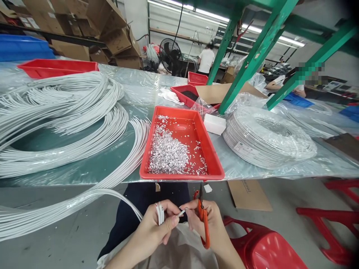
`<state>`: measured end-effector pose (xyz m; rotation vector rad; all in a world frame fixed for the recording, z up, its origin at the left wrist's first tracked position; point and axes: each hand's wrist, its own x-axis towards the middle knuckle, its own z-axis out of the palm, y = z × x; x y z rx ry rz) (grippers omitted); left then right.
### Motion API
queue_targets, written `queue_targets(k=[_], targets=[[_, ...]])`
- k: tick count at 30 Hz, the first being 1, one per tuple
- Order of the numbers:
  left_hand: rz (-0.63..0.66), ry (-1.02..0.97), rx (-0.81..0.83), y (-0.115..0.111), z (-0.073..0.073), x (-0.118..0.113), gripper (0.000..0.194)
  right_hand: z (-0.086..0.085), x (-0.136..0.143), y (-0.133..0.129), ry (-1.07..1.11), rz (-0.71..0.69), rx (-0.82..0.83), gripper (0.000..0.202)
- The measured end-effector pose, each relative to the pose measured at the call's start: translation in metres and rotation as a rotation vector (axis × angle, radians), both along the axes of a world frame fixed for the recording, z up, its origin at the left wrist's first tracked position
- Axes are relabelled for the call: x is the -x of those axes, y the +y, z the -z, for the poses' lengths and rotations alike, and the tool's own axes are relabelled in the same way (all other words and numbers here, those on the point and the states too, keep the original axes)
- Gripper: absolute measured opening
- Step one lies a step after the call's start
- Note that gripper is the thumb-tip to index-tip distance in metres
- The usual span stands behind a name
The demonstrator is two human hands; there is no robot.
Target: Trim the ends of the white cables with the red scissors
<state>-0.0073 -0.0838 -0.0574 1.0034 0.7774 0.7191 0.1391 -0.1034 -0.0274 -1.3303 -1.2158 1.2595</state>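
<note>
Several white cables (159, 213) run through my left hand (161, 224), whose thumb and fingers pinch one cable end (181, 213) pointing right. My right hand (206, 220) meets that end with thumb and forefinger, and a tiny metallic bit seems to sit at the tip. Orange-handled scissors (206, 228) hang in my right hand, blades up. Just beyond my hands, a red tray (215, 164) at the table edge holds a heap of small silvery metal pieces (168, 153). From my left hand the cables trail left to a bundle (117, 177) lying over the table edge.
Large coils of white cable (64, 149) cover the left of the table. A wrapped cable roll (266, 138) and a white box (214, 124) stand right of the tray. Green metal posts (244, 63) rise behind. Red stools (266, 246) are at lower right; other people sit farther back.
</note>
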Motion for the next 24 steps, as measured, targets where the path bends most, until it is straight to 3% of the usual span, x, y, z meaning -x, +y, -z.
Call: queue_targets(k=[4, 7, 9, 12, 15, 17, 20, 24], targets=[[0.139, 0.091, -0.032, 0.002, -0.007, 0.003, 0.029, -0.001, -0.007, 0.004, -0.139, 0.036, -0.081, 0.020], [0.279, 0.261, -0.279, 0.007, -0.008, 0.000, 0.021, -0.010, -0.023, 0.021, -0.257, 0.096, -0.168, 0.016], [0.285, 0.332, -0.377, 0.013, -0.002, -0.006, 0.019, -0.020, -0.035, 0.040, -0.357, 0.142, -0.232, 0.013], [0.309, 0.238, -0.236, 0.026, 0.009, -0.012, 0.019, -0.034, -0.047, 0.072, -0.492, 0.192, -0.312, 0.022], [0.372, 0.069, -0.143, 0.037, 0.010, -0.011, 0.036, -0.038, -0.049, 0.087, -0.520, 0.150, -0.342, 0.006], [0.270, -0.046, -0.120, 0.041, 0.003, -0.007, 0.042, -0.035, -0.049, 0.081, -0.469, 0.071, -0.351, 0.025], [0.068, -0.130, -0.027, 0.039, -0.012, -0.004, 0.037, -0.025, -0.055, 0.050, -0.299, -0.056, -0.296, 0.055], [0.001, -0.101, -0.039, 0.034, -0.025, -0.009, 0.031, -0.019, -0.076, 0.006, -0.191, -0.089, -0.111, 0.059]])
